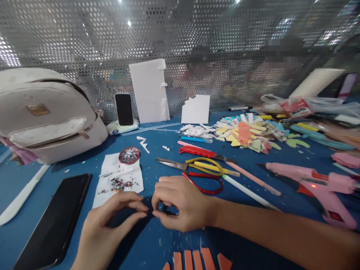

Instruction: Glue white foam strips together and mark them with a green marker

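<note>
My left hand [108, 221] hovers low over the blue table, thumb and fingertips brought together in a pinch. Facing it, a small gap away, my right hand [182, 202] is curled with its thumb against the index finger. Whatever either pinch holds, if anything, is too small or hidden to see. Beyond the left hand lies a white paper [105, 168] with scattered multicoloured bits [122, 183] and a round red-rimmed dish [129, 155] of similar bits. Scissors [180, 165] with red and yellow handles rest just past my right hand. Several orange strips [197, 258] lie at the near edge.
A black phone [53, 221] and beige backpack [47, 116] occupy the left. On the right sits a pink glue gun [312, 183], its light glowing. Behind are a red-handled cutter [197, 151], a heap of coloured cut pieces [244, 131] and an upright white board [149, 92].
</note>
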Motion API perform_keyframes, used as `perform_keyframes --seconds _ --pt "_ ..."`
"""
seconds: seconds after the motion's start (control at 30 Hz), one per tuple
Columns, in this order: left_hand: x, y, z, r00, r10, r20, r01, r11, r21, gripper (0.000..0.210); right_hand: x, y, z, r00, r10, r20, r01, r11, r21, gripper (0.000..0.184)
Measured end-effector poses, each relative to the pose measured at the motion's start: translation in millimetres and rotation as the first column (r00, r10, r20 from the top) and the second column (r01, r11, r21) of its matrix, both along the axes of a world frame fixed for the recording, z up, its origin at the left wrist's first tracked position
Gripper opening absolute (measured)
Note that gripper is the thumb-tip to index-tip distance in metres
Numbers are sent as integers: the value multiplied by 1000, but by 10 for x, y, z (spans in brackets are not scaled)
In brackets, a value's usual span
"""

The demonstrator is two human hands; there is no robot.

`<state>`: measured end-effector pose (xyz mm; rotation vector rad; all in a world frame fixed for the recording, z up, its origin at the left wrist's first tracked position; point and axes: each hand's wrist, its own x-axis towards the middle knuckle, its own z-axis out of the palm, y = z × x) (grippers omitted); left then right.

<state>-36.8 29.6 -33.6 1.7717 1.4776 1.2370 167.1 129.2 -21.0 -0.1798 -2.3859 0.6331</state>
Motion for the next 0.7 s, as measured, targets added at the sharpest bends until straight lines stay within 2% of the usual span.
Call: perform_keyframes --seconds 0.23,0.7 --pt "54 -64 -36 990 119 77 -114 991 -65 17 0 -8 6 1000 -2 11 3 1000 -8 9" --pt "46 -70 -62 986 145 82 -145 989 -2 21 10 -9 -6 1000 -8 12 8 1000 4 8"
